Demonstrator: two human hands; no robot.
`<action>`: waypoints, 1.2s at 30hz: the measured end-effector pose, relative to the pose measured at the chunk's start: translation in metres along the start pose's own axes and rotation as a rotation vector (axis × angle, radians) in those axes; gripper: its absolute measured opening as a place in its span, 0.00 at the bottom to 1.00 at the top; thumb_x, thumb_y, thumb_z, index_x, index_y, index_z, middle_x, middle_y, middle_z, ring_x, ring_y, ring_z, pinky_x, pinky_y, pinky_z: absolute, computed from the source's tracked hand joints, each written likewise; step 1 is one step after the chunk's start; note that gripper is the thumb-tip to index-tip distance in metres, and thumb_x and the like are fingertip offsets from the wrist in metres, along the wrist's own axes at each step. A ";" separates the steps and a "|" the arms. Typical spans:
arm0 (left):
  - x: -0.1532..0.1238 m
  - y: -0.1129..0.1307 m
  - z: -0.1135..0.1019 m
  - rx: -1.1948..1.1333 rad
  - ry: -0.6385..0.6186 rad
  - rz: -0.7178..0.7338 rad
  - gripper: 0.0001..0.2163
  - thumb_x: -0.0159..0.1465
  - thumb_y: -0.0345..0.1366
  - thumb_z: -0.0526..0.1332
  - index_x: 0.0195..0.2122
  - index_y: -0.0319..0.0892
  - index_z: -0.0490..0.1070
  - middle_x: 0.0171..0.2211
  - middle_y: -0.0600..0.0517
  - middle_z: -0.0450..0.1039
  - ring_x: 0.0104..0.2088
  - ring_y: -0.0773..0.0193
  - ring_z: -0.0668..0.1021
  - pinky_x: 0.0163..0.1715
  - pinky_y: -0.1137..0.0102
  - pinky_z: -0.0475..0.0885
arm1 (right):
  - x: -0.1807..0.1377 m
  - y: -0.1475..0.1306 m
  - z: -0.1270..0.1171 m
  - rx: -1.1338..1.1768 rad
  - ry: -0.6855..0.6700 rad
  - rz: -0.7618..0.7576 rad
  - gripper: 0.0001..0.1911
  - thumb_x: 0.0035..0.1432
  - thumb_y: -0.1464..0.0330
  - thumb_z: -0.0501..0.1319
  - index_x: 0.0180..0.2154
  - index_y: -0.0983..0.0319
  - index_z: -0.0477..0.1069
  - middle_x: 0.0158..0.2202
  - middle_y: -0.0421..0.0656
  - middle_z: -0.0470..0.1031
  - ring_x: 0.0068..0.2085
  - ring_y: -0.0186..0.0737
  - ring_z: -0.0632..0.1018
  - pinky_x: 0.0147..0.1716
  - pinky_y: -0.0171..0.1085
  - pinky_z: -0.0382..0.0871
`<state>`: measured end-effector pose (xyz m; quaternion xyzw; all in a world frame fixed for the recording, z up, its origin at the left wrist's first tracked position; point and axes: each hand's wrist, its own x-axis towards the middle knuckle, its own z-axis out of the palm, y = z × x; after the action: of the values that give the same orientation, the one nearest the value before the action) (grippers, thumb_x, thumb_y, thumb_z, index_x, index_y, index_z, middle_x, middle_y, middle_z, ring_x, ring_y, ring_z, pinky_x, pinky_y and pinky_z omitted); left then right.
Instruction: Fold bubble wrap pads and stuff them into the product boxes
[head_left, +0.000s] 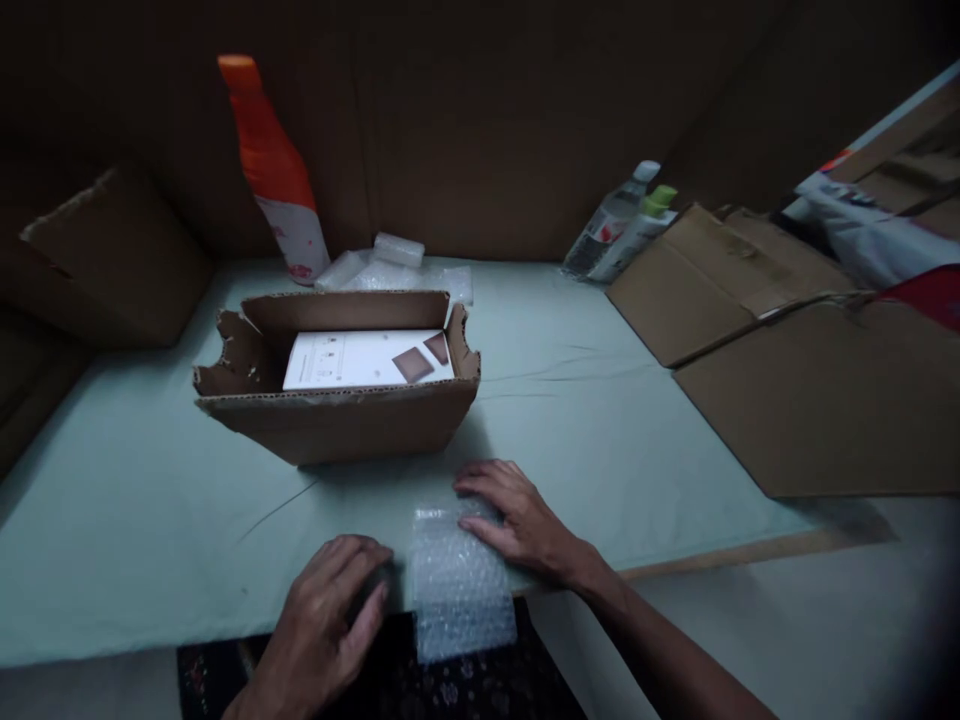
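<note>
A piece of bubble wrap (456,585) lies at the table's near edge, overhanging it. My right hand (517,515) rests on its far right corner with fingers stretched flat. My left hand (334,610) lies palm down just left of the wrap, fingers loosely curved on the table edge, holding nothing. Behind the hands stands an open cardboard box (337,415) with torn flaps. Inside it lies a white printed box or leaflet (360,358).
An orange-and-white bottle (276,175) and more bubble wrap (390,268) stand at the back. Two bottles (622,220) lean at the back right. Flattened cardboard (795,370) covers the right side. A pale green sheet (135,520) covers the table.
</note>
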<state>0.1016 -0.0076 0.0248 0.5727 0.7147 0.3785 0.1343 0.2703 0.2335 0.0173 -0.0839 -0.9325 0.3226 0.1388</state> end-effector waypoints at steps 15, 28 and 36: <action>0.100 -0.067 -0.036 -0.357 0.557 -0.604 0.19 0.59 0.47 0.66 0.47 0.44 0.69 0.41 0.51 0.74 0.42 0.60 0.77 0.38 0.70 0.74 | 0.096 0.042 -0.009 -0.007 0.179 0.105 0.18 0.59 0.67 0.63 0.51 0.59 0.69 0.45 0.48 0.79 0.42 0.49 0.79 0.38 0.45 0.75; 0.140 -0.084 -0.031 -0.203 0.392 -0.577 0.26 0.60 0.44 0.64 0.59 0.45 0.66 0.55 0.42 0.73 0.51 0.53 0.78 0.52 0.54 0.73 | 0.094 0.072 -0.055 -0.029 -0.005 0.125 0.21 0.62 0.65 0.63 0.56 0.59 0.70 0.51 0.48 0.77 0.47 0.47 0.79 0.49 0.49 0.72; 0.039 -0.028 -0.014 -0.083 0.008 -0.188 0.08 0.66 0.36 0.60 0.45 0.48 0.76 0.40 0.51 0.80 0.42 0.60 0.81 0.40 0.66 0.78 | 0.000 0.013 -0.008 -0.011 -0.106 0.024 0.07 0.65 0.66 0.61 0.41 0.61 0.75 0.37 0.44 0.80 0.40 0.44 0.75 0.44 0.45 0.64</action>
<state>0.0607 0.0208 0.0246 0.4956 0.7495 0.3958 0.1898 0.2736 0.2481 0.0152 -0.0786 -0.9392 0.3233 0.0847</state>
